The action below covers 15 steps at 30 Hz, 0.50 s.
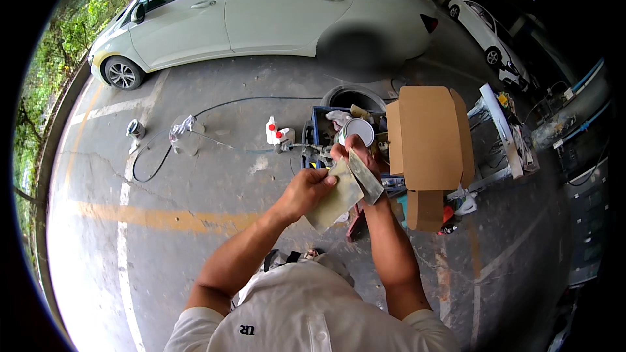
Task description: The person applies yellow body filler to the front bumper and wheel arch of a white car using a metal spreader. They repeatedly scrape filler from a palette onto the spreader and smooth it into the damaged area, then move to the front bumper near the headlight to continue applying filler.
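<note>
Over the concrete floor (195,176), in front of your chest, your left hand (306,189) pinches the upper edge of a flat greenish sheet (336,199), grip closed on it. Your right hand (349,151) is closed on a narrow grey blade (366,181) lying across the sheet's right side. Keep the sheet flat, and keep the blade pressed along one edge, clear of the cardboard box (427,137) just beside it.

A cardboard box (427,137) stands right of the crate (317,132); two bottles (276,133) stand left of the crate, a car (261,10) behind.
</note>
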Each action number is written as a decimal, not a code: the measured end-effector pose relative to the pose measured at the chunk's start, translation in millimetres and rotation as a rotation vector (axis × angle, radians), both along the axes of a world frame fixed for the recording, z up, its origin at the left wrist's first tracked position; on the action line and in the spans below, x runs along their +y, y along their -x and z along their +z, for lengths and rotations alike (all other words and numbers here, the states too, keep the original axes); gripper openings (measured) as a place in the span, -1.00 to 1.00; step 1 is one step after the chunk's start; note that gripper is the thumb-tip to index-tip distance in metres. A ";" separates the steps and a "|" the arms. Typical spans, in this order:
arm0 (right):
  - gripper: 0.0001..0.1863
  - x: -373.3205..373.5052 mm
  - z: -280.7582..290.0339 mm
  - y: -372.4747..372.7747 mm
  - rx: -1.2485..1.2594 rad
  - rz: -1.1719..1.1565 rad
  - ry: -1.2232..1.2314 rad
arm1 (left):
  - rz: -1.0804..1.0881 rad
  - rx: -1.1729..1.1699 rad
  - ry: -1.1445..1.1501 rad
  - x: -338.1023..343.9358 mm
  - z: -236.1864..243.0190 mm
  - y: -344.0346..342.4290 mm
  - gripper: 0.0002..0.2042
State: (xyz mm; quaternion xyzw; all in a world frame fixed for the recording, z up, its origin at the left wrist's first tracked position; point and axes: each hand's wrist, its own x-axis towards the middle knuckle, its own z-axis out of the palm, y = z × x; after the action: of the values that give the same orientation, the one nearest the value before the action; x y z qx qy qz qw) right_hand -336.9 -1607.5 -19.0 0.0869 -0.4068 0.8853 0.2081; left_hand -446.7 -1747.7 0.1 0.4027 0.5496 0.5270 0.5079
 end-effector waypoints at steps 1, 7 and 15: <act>-0.75 -4.3 0.6 -1.9 -0.084 -0.145 -0.038 | 0.019 0.092 -0.011 1.2 1.6 0.4 -0.75; -0.66 -0.3 -9.6 -1.4 -0.129 -0.269 -0.273 | 0.286 0.558 -0.122 0.6 -4.6 5.9 -0.80; -0.85 22.1 -53.6 -24.5 -0.779 -0.705 -0.109 | 0.443 0.174 -0.152 -4.1 10.8 64.6 -0.80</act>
State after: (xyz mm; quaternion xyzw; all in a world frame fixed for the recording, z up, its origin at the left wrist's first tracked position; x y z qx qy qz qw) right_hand -312.3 -1585.4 -72.6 -0.3800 -0.5038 0.7058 0.3218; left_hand -511.3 -1751.8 10.9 0.3532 0.6248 0.6288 0.2992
